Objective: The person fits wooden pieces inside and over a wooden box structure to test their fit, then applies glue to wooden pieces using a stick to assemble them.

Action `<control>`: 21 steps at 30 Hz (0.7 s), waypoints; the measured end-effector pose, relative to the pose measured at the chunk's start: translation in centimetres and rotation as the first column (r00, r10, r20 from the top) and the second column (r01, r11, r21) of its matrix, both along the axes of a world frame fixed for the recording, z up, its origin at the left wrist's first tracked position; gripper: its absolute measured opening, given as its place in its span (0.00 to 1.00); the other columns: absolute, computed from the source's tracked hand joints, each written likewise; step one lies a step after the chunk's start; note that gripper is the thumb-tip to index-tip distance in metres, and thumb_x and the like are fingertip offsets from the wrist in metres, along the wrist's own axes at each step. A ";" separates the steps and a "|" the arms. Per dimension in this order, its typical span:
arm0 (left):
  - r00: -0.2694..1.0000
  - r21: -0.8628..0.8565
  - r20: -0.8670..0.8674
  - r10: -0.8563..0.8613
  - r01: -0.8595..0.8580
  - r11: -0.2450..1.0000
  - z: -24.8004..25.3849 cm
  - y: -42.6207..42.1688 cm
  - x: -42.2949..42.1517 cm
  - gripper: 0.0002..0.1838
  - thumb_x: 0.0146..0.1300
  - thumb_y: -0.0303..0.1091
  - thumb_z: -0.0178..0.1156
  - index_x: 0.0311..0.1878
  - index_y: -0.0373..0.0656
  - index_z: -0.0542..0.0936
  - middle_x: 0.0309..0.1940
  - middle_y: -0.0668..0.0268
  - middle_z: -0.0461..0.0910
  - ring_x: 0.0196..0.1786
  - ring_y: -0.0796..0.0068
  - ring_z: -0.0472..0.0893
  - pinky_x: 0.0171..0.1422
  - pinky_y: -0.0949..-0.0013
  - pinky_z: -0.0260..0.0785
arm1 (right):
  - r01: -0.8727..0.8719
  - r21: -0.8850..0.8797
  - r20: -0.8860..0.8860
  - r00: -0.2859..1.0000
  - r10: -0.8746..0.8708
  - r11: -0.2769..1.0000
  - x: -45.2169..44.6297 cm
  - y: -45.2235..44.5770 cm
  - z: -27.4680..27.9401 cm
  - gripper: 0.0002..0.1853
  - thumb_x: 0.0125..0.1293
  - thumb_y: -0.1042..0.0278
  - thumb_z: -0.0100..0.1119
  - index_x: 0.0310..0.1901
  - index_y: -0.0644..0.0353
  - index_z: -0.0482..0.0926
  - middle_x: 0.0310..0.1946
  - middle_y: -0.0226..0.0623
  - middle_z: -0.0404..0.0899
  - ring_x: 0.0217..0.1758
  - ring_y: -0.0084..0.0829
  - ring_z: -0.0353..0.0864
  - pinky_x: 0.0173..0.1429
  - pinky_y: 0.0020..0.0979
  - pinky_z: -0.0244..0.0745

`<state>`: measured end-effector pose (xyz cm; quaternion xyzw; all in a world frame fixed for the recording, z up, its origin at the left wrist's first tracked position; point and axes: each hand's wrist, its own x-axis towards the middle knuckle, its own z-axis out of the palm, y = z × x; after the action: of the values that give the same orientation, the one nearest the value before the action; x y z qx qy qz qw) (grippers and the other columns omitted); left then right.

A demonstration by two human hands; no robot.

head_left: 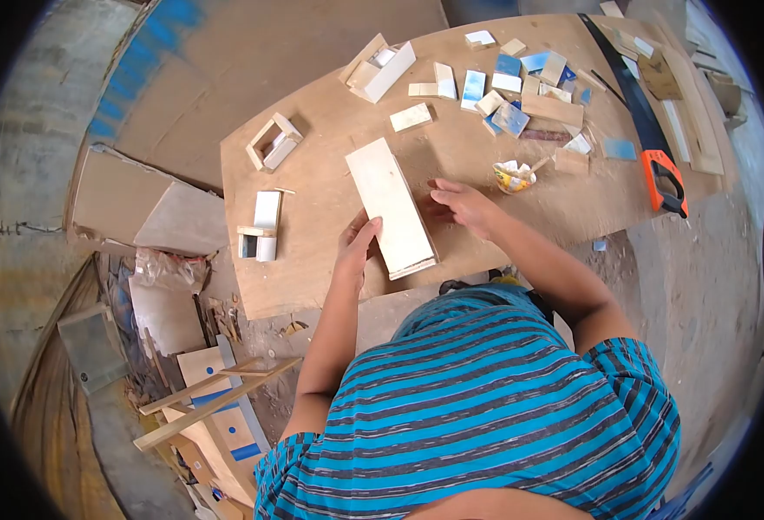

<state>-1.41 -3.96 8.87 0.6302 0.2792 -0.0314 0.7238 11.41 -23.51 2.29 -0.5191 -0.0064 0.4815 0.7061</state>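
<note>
A long pale wooden piece, box-like with a layered edge at its near end, lies at a slant in front of me on the brown wooden table. My left hand grips its left side near the lower end, with the thumb on the top face. To the right of the piece is my right hand, apart from it, fingers spread and holding nothing. Beyond the far end lies a small pale block.
Small wooden frames and an open box stand at the left and back. Blue and white offcuts lie scattered behind a small yellow container. An orange-handled saw rests along the right side.
</note>
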 end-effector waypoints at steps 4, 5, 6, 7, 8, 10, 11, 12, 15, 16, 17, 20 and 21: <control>1.000 -0.021 -0.020 0.019 -0.019 1.000 0.7 -0.2 0.1 0.29 0.67 0.39 0.59 0.69 0.38 0.68 0.55 0.65 0.80 0.53 0.76 0.80 0.57 0.72 0.72 | -0.018 -0.038 0.058 0.998 0.020 0.999 -1.0 0.1 0.6 0.34 0.72 0.57 0.53 0.74 0.60 0.55 0.55 0.32 0.75 0.52 0.25 0.77 0.57 0.31 0.72; 1.000 -0.017 -0.014 0.022 -0.023 1.000 0.6 -0.3 0.0 0.29 0.67 0.39 0.59 0.69 0.38 0.69 0.55 0.65 0.80 0.53 0.76 0.81 0.57 0.73 0.72 | -0.036 -0.040 0.051 0.998 0.038 0.999 -1.2 0.2 1.0 0.33 0.72 0.57 0.52 0.74 0.60 0.55 0.56 0.32 0.75 0.52 0.25 0.76 0.57 0.31 0.72; 1.000 -0.027 0.007 0.019 -0.018 0.999 0.4 -0.3 0.0 0.29 0.67 0.39 0.59 0.68 0.38 0.69 0.55 0.65 0.80 0.53 0.76 0.80 0.57 0.72 0.72 | -0.056 -0.041 0.044 0.997 0.057 0.998 -1.4 0.3 1.3 0.33 0.72 0.57 0.52 0.74 0.60 0.55 0.56 0.32 0.75 0.52 0.25 0.76 0.58 0.31 0.72; 0.999 -0.036 0.030 0.016 -0.015 0.999 0.2 -0.2 0.0 0.29 0.67 0.39 0.59 0.68 0.37 0.69 0.55 0.65 0.80 0.53 0.76 0.80 0.57 0.72 0.72 | -0.050 -0.032 0.039 0.998 0.051 0.998 -1.5 0.4 1.4 0.33 0.73 0.57 0.51 0.74 0.60 0.55 0.57 0.32 0.75 0.53 0.25 0.76 0.59 0.32 0.72; 0.998 -0.044 0.053 0.015 -0.012 0.999 0.1 -0.1 0.0 0.29 0.67 0.39 0.59 0.68 0.37 0.69 0.55 0.65 0.80 0.53 0.76 0.80 0.58 0.72 0.72 | -0.045 -0.024 0.035 0.998 0.046 0.999 -1.6 0.4 1.4 0.33 0.73 0.57 0.51 0.74 0.59 0.55 0.57 0.32 0.75 0.53 0.25 0.76 0.59 0.32 0.71; 0.999 -0.073 0.042 0.002 0.001 0.997 0.5 -0.1 -0.1 0.29 0.67 0.40 0.60 0.68 0.37 0.70 0.55 0.65 0.80 0.54 0.75 0.80 0.58 0.72 0.72 | -0.043 -0.007 0.022 0.999 0.043 0.999 -1.5 0.4 1.2 0.32 0.73 0.57 0.50 0.74 0.59 0.54 0.57 0.33 0.75 0.54 0.26 0.76 0.61 0.33 0.71; 0.999 -0.087 0.036 -0.006 0.010 0.996 0.7 -0.1 -0.1 0.29 0.66 0.40 0.61 0.67 0.37 0.70 0.55 0.64 0.80 0.55 0.75 0.80 0.58 0.72 0.72 | -0.042 0.000 0.012 0.999 0.042 0.999 -1.4 0.4 0.9 0.32 0.73 0.57 0.50 0.74 0.59 0.54 0.57 0.33 0.75 0.54 0.26 0.77 0.61 0.34 0.70; 0.999 -0.086 0.034 0.001 0.002 0.996 0.6 0.0 -0.2 0.29 0.66 0.40 0.61 0.67 0.36 0.70 0.54 0.64 0.80 0.55 0.75 0.80 0.58 0.72 0.72 | -0.039 0.007 0.002 0.999 0.039 0.999 -1.4 0.4 0.7 0.32 0.74 0.57 0.50 0.74 0.58 0.54 0.57 0.33 0.75 0.54 0.26 0.77 0.62 0.34 0.70; 0.999 -0.080 0.031 0.009 -0.006 0.997 0.3 0.1 -0.1 0.28 0.66 0.40 0.61 0.66 0.36 0.71 0.54 0.63 0.80 0.54 0.74 0.80 0.58 0.71 0.72 | -0.049 0.052 -0.022 0.998 0.051 0.997 -1.3 0.4 0.4 0.32 0.74 0.57 0.51 0.74 0.58 0.54 0.58 0.34 0.74 0.55 0.27 0.77 0.62 0.35 0.70; 1.000 -0.076 0.029 0.009 -0.007 0.997 0.5 0.0 -0.1 0.28 0.66 0.40 0.61 0.66 0.36 0.71 0.54 0.63 0.80 0.54 0.74 0.80 0.57 0.71 0.73 | -0.046 0.065 -0.035 0.998 0.049 0.997 -1.4 0.3 0.5 0.30 0.74 0.57 0.50 0.72 0.58 0.56 0.58 0.35 0.75 0.56 0.28 0.77 0.62 0.35 0.70; 1.000 -0.073 0.026 0.009 -0.008 0.997 0.7 0.1 -0.2 0.28 0.66 0.40 0.61 0.66 0.36 0.71 0.54 0.63 0.80 0.53 0.74 0.80 0.57 0.70 0.73 | -0.044 0.077 -0.048 0.998 0.047 0.996 -1.4 0.3 0.7 0.28 0.75 0.57 0.49 0.71 0.57 0.58 0.58 0.36 0.75 0.57 0.30 0.77 0.62 0.36 0.71; 0.999 -0.067 0.012 0.037 -0.036 0.997 0.1 1.0 -0.6 0.28 0.65 0.42 0.61 0.66 0.38 0.72 0.53 0.64 0.81 0.51 0.74 0.81 0.54 0.69 0.74 | -0.036 0.128 -0.113 0.992 0.051 0.991 -1.8 0.9 0.4 0.26 0.76 0.57 0.48 0.70 0.57 0.59 0.59 0.39 0.75 0.59 0.32 0.76 0.62 0.37 0.71; 0.999 -0.053 -0.007 0.038 -0.038 0.998 -0.2 1.6 -0.8 0.29 0.65 0.43 0.61 0.65 0.38 0.73 0.52 0.64 0.81 0.51 0.74 0.81 0.53 0.69 0.75 | -0.033 0.147 -0.138 0.989 0.053 0.989 -1.9 1.3 0.2 0.26 0.76 0.57 0.47 0.70 0.57 0.58 0.59 0.39 0.74 0.59 0.33 0.76 0.62 0.37 0.71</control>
<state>-2.26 -2.34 8.68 0.6052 0.2923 -0.0268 0.7400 9.51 -22.24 2.52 -0.4307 -0.0022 0.5306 0.7300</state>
